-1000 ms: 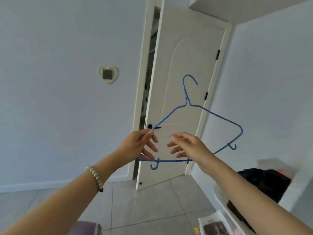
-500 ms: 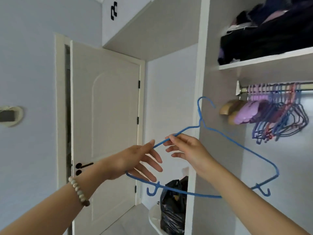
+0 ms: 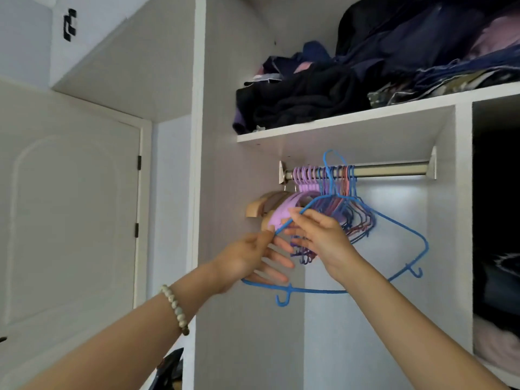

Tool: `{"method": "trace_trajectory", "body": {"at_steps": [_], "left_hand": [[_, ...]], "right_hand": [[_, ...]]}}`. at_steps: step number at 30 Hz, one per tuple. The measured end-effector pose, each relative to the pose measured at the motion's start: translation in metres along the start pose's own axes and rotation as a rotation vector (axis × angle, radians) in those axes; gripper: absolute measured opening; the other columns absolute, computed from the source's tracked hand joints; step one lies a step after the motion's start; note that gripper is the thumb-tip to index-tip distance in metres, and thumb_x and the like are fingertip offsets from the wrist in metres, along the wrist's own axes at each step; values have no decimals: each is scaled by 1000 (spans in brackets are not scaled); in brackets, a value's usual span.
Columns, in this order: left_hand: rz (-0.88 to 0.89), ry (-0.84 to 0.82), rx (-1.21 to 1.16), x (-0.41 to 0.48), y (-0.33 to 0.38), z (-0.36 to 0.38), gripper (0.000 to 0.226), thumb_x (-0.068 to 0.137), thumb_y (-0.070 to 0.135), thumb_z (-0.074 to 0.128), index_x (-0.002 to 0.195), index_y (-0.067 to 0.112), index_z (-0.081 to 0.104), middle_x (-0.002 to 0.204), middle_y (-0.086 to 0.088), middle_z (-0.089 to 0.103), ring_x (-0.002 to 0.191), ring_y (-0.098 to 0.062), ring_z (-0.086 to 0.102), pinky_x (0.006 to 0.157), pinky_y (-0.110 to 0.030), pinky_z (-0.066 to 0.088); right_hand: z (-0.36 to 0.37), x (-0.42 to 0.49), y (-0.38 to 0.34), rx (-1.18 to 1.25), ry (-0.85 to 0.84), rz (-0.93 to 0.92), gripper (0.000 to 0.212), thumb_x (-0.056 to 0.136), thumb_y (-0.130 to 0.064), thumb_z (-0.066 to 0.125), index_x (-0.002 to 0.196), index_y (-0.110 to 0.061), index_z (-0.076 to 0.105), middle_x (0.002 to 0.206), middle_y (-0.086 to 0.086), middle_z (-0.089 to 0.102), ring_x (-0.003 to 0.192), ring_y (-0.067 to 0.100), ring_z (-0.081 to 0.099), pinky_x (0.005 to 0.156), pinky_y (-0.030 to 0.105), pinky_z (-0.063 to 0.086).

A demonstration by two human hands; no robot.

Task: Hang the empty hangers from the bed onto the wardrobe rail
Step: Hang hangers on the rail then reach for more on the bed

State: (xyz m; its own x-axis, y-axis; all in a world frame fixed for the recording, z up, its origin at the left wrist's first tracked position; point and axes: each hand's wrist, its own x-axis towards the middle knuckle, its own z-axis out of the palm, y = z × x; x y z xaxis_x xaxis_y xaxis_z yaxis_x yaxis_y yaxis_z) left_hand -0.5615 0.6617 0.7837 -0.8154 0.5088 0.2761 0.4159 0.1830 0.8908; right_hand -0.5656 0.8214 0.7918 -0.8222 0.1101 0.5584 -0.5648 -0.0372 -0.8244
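Blue hanger (image 3: 309,290) | hook held above rail (image 3: 394,169) to clear it, by the crowded hangers (image 3: 357,218) | right hand (image 3: 320,237) pinches its shoulder wire | left hand (image 3: 250,257), fingers spread, steadies it

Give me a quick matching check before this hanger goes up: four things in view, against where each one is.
Things:
1. blue hanger
2. wooden hanger
3. dark clothes
4. bead bracelet

Places:
A. on the shelf above the rail
B. round the left wrist
C. pinched in the grip of the right hand
D. leftmost under the rail

Pairs: 1-C, 2-D, 3-A, 4-B
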Motion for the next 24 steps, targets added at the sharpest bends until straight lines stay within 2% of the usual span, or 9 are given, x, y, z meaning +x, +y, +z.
{"method": "trace_trajectory", "body": {"at_steps": [4, 9, 13, 16, 18, 20, 21, 22, 24], "left_hand": [[41, 55, -38, 55, 11, 40, 48, 100, 45, 22, 92, 16, 60, 79, -1, 69, 60, -16, 66, 62, -24, 55], [40, 102, -81, 113, 18, 77, 42, 102, 40, 22, 91, 17, 56, 79, 1, 64, 51, -10, 61, 56, -21, 51], [9, 77, -120, 145, 23, 92, 32, 103, 30, 25, 102, 11, 51, 82, 0, 59, 62, -17, 56, 56, -23, 51], [14, 55, -119, 161, 28, 97, 28, 103, 14, 29, 115, 1, 50, 93, -7, 59, 66, -18, 56, 47, -19, 50], [3, 44, -107, 168, 29, 98, 31, 101, 4, 31, 126, -7, 45, 114, -17, 56, 85, -26, 63, 45, -15, 49], [-22, 50, -75, 175, 28, 98, 34, 100, 4, 32, 131, -8, 42, 130, -21, 51, 113, -36, 57, 44, -13, 49], [-32, 51, -62, 178, 27, 97, 35, 101, 5, 32, 131, -7, 42, 133, -20, 50, 117, -37, 55, 44, -13, 50], [-41, 48, -43, 180, 25, 97, 34, 101, 7, 32, 131, -6, 44, 134, -18, 51, 113, -36, 57, 45, -14, 50], [-62, 34, 14, 183, 20, 94, 34, 102, 13, 31, 129, -1, 46, 134, -15, 53, 89, -29, 65, 51, -15, 52]], "right_hand": [[-45, 32, 1, -14, 149, -39, 23, 90, -12, 61, 111, -11, 54, 72, -6, 72, 59, 3, 67, 56, 15, 53], [-85, 70, 7, -18, 251, -50, 31, 91, -10, 58, 121, -12, 48, 80, 1, 69, 65, 10, 66, 61, 19, 55], [-111, 99, 16, -31, 318, -30, 36, 93, -10, 57, 128, -10, 49, 88, 6, 69, 71, 12, 66, 58, 20, 55], [-126, 120, 24, -58, 359, -13, 37, 93, -11, 56, 130, -9, 50, 93, 7, 69, 78, 17, 67, 71, 27, 56], [-132, 132, 29, -62, 378, 3, 39, 94, -12, 55, 132, -9, 50, 94, 6, 69, 84, 19, 67, 78, 31, 54], [-135, 142, 34, -75, 383, 27, 38, 94, -12, 54, 132, -10, 50, 94, 6, 69, 87, 20, 66, 78, 30, 52], [-136, 145, 37, -79, 378, 47, 38, 94, -12, 54, 132, -10, 50, 95, 6, 68, 88, 20, 65, 77, 30, 52], [-136, 148, 41, -72, 374, 67, 36, 94, -11, 54, 130, -9, 51, 96, 8, 69, 90, 22, 66, 77, 30, 51], [-134, 150, 47, -51, 370, 116, 27, 94, -10, 54, 121, -5, 55, 104, 14, 69, 96, 28, 66, 78, 32, 51]]}}
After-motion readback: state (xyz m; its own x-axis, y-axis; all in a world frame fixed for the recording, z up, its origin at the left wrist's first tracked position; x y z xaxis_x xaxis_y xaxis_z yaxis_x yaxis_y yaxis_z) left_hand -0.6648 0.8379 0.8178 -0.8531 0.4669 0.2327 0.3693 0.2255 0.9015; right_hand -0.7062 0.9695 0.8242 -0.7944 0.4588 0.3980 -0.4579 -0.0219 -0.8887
